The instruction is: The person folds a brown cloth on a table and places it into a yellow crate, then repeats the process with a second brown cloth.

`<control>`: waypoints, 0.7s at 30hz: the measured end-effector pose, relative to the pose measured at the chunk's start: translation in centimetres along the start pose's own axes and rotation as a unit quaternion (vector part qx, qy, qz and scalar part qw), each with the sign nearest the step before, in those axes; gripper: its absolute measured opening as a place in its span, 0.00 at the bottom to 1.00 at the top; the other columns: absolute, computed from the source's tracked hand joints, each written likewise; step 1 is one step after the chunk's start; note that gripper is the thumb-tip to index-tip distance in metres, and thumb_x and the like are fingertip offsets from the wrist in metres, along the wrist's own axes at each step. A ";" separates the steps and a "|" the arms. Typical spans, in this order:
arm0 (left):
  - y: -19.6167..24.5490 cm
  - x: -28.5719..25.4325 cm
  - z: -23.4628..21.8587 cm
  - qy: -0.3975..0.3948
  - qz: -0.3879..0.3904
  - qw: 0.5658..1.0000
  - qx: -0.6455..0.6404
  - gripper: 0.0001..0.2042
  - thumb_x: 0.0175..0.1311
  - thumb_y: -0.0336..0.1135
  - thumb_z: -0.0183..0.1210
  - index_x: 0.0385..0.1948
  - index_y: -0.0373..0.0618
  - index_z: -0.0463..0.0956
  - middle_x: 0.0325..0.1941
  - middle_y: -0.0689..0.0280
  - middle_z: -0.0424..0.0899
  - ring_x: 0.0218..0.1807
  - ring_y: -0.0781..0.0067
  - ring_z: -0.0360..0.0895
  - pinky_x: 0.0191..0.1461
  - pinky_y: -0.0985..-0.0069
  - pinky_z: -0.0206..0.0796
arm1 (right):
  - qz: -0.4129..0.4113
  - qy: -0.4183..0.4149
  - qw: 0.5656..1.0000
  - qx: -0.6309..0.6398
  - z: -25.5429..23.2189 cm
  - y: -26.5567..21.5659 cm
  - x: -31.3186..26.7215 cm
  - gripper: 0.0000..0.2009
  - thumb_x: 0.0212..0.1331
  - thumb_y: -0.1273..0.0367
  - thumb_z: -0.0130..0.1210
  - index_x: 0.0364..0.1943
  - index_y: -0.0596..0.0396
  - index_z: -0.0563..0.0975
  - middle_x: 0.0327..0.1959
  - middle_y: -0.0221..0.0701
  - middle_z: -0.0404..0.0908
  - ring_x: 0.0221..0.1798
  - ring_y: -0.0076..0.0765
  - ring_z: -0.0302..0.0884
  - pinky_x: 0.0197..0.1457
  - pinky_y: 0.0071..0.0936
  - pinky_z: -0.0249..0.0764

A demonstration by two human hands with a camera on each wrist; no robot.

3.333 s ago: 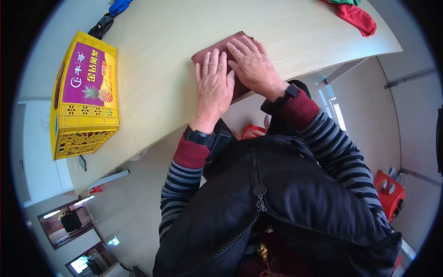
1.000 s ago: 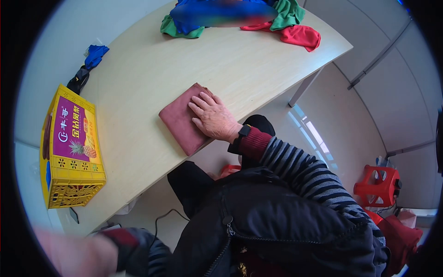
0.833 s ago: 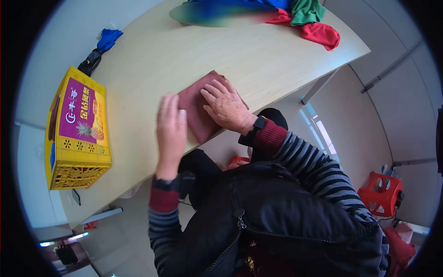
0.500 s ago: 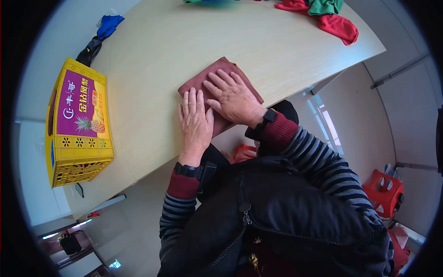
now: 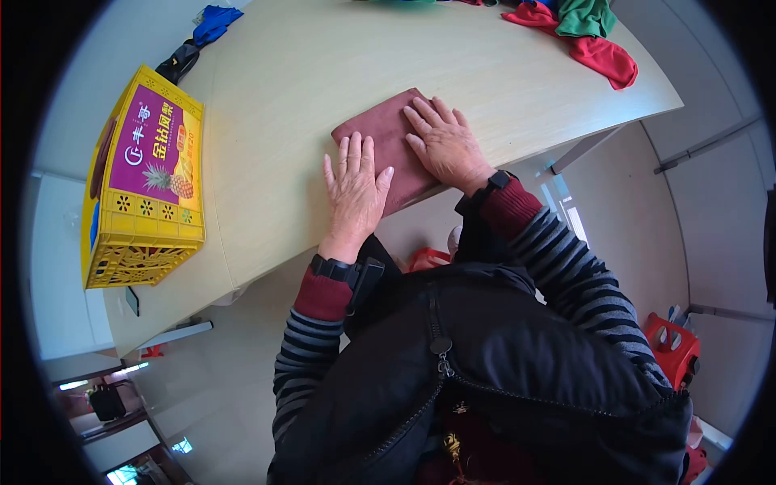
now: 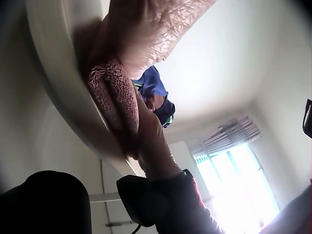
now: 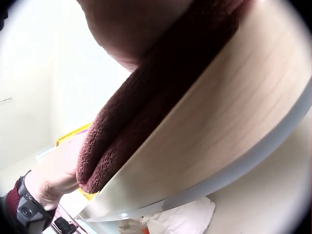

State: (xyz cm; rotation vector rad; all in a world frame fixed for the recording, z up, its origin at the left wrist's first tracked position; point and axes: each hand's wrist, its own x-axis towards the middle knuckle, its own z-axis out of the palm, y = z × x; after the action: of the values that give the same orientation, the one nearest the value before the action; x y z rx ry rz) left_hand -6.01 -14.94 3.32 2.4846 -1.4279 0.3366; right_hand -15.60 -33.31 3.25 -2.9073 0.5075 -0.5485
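Cloth first: we see a folded dark red terry towel (image 5: 386, 137) lying near the front edge of the pale wooden tabletop (image 5: 283, 89). The left hand (image 5: 356, 190) and the right hand (image 5: 443, 144) rest flat on it, fingers (image 5: 353, 152) straight, gripping nothing. We judge it soft, light and limp, best taken by its folded edge. A yellow plastic crate (image 5: 141, 178) stands at the left; coloured cloths (image 5: 594, 28) lie far back.

A plain room, likely an office or workroom: a long pale worktop (image 5: 323, 56) on metal legs, white walls, smooth light floor, blinds (image 6: 233, 139) at a bright window, red plastic stool (image 5: 675, 343) nearby.
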 end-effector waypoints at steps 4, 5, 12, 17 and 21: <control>1.0 -1.2 -1.0 0.005 0.046 0.998 -0.034 0.33 0.72 0.51 0.53 0.72 0.39 0.60 0.79 0.54 0.56 0.81 0.54 0.50 0.81 0.46 0.39 | -0.022 0.015 1.000 0.010 -0.9 -1.5 -0.6 0.27 0.74 0.53 0.41 0.72 0.50 0.65 0.77 0.37 0.60 0.80 0.49 0.50 0.81 0.49 0.47; 1.5 -1.5 -1.1 0.004 0.067 0.996 -0.050 0.33 0.72 0.51 0.54 0.72 0.38 0.60 0.79 0.54 0.57 0.81 0.54 0.50 0.81 0.46 0.39 | -0.033 0.022 0.999 0.025 -1.0 -2.0 -1.0 0.27 0.75 0.53 0.41 0.72 0.50 0.65 0.77 0.37 0.60 0.80 0.49 0.50 0.81 0.50 0.46; 2.2 -2.0 -0.8 -0.014 0.064 0.997 -0.048 0.37 0.65 0.48 0.61 0.71 0.37 0.61 0.78 0.53 0.57 0.81 0.53 0.50 0.81 0.47 0.40 | -0.093 -0.007 0.995 0.034 -0.4 -2.8 -1.5 0.27 0.74 0.54 0.42 0.72 0.49 0.66 0.76 0.38 0.61 0.80 0.49 0.50 0.81 0.48 0.45; 1.8 -2.3 -1.2 -0.048 0.081 0.995 -0.023 0.38 0.61 0.45 0.66 0.71 0.37 0.61 0.78 0.51 0.57 0.80 0.53 0.51 0.81 0.49 0.41 | -0.070 0.011 0.997 0.035 -0.8 -1.0 -1.8 0.27 0.74 0.54 0.43 0.72 0.49 0.66 0.76 0.37 0.62 0.80 0.47 0.50 0.81 0.45 0.45; 1.1 -2.7 -2.0 -0.021 0.109 0.993 -0.048 0.43 0.51 0.36 0.72 0.71 0.38 0.61 0.78 0.52 0.58 0.80 0.52 0.53 0.81 0.51 0.43 | -0.072 0.011 0.996 0.046 -1.1 -1.4 -1.4 0.27 0.72 0.55 0.47 0.71 0.49 0.67 0.76 0.36 0.62 0.80 0.46 0.51 0.81 0.44 0.47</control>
State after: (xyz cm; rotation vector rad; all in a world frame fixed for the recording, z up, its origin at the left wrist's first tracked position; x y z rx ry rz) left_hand -8.42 -12.56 4.45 2.2781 -1.6946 0.2517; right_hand -16.85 -31.55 4.10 -2.8674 0.2680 -0.6073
